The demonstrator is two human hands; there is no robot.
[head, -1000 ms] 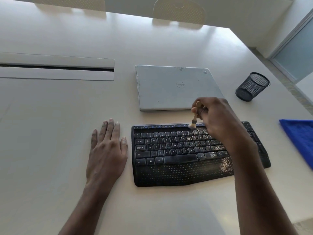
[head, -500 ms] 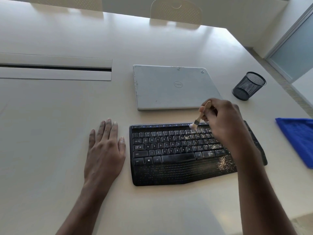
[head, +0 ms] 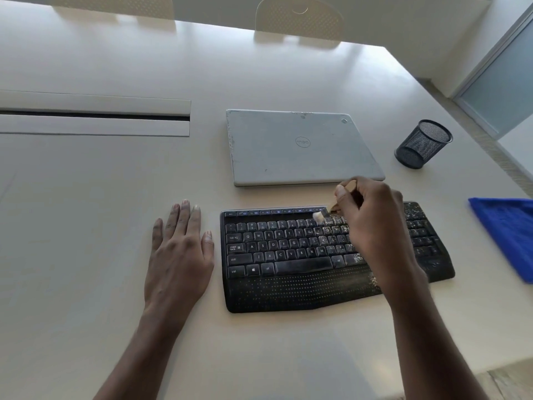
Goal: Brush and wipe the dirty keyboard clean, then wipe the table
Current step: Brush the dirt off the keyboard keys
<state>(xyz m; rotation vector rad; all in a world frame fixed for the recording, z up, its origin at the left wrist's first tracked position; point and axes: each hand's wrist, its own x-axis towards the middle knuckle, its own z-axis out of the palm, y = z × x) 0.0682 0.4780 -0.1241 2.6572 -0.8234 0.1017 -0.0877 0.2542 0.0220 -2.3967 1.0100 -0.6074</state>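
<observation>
1. Presently, in the head view, the right hand (head: pixel 372 223) pinches a small wooden-handled brush (head: pixel 318 217) between the thumb and curled fingers. The pale bristles rest on the top key rows of the black keyboard (head: pixel 288 255), right of centre. The handle leans up and away to the right.
2. Change noted: compared with half a second ago, the bristles have shifted slightly left along those top rows. A second ago the handle stood nearly upright; it now leans. In my judgement these are short sweeping strokes, not a reposition.
3. The left hand (head: pixel 178 255) lies flat on the table (head: pixel 86 197), fingers straight and close together, holding nothing. It sits just beside the keyboard's left edge, as it did before. Whether it actually touches the edge cannot be told.
4. The keyboard lies in front of the closed laptop (head: pixel 300 148) and has not moved. Pale specks (head: pixel 357 258) cover the right-hand keys and the right end of the palm rest. The left half looks largely free of them.
5. Assessment: brushing is under way but appears well short of finished, since the right side remains soiled.
6. Wiping has not begun. The blue cloth (head: pixel 507 235) lies untouched near the table's right edge, well apart from the keyboard.
</observation>
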